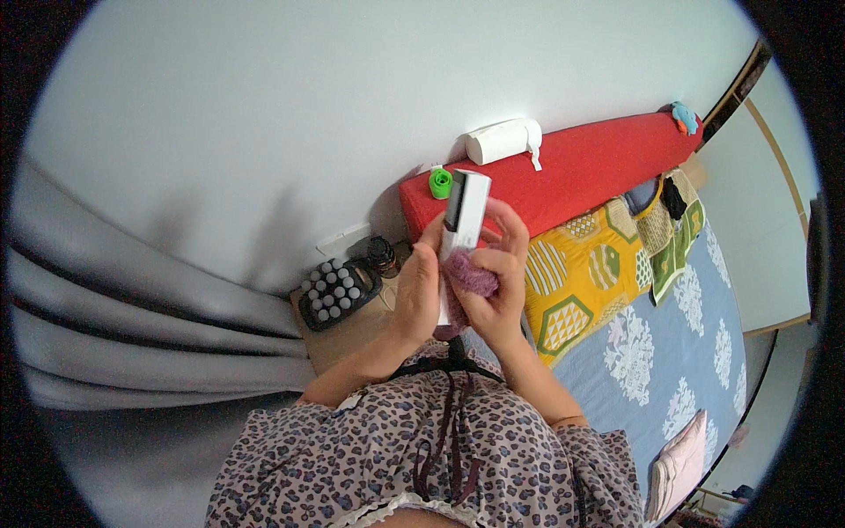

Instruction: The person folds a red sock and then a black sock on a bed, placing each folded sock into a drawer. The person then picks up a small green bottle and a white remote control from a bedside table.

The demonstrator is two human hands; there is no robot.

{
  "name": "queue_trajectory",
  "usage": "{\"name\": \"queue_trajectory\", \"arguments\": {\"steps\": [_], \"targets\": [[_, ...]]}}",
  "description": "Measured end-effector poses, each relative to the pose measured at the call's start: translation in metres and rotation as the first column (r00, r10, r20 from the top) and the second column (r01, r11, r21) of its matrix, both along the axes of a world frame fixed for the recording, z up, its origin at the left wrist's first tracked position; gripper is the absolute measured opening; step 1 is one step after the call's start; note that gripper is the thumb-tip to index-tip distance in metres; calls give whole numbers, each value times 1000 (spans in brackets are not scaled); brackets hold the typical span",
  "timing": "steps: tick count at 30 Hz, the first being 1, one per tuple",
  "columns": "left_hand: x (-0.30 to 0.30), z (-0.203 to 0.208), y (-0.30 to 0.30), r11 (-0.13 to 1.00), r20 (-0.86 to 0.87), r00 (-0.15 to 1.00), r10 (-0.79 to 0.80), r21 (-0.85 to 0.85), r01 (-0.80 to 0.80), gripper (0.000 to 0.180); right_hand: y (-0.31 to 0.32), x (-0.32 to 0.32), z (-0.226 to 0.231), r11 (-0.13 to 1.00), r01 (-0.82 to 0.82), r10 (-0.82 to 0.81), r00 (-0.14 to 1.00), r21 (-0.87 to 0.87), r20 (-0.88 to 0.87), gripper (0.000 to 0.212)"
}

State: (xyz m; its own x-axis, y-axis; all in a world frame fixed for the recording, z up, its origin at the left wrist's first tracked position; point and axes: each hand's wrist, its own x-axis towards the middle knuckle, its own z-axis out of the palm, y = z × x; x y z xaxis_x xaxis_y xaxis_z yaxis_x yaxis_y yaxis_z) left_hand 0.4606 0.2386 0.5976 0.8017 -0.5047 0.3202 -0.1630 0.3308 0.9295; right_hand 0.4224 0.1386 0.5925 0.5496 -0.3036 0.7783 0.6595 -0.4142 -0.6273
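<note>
In front of my chest, my left hand [417, 290] grips a long, slim white box-shaped object [471, 207] with a dark panel along one side. Its fingers lie along the object's left edge, which stands roughly upright. My right hand [502, 277] is closed around a fuzzy purple cloth [473, 273], bunched and pressed against the object's right side. The right fingers also reach behind the object. More of the cloth hangs below the hands, and the object's lower part is partly hidden by them.
A red padded headboard [581, 163] carries a white roll [506, 141] and a green roll [440, 183]. The bed [678, 326] with yellow pillows [572, 282] lies to the right. At left are a black tray of grey balls [334, 290], a dark jar [381, 255] and grey curtains [150, 308].
</note>
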Motion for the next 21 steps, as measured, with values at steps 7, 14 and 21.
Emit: {"name": "queue_trajectory", "arguments": {"steps": [7,14,21], "targets": [[-3,4,6,991,209,975,-74,128,48,61,-14,13,21,958,59,-45,997,281,-57,28],[-9,7,3,952,-487,818,-307,-175,253,25,-19,21,31,843,-2,101,983,538,-155,24],[14,-9,1,945,-628,747,-217,-327,0,53,13,1,-11,987,-90,62,977,-130,-206,58]]}}
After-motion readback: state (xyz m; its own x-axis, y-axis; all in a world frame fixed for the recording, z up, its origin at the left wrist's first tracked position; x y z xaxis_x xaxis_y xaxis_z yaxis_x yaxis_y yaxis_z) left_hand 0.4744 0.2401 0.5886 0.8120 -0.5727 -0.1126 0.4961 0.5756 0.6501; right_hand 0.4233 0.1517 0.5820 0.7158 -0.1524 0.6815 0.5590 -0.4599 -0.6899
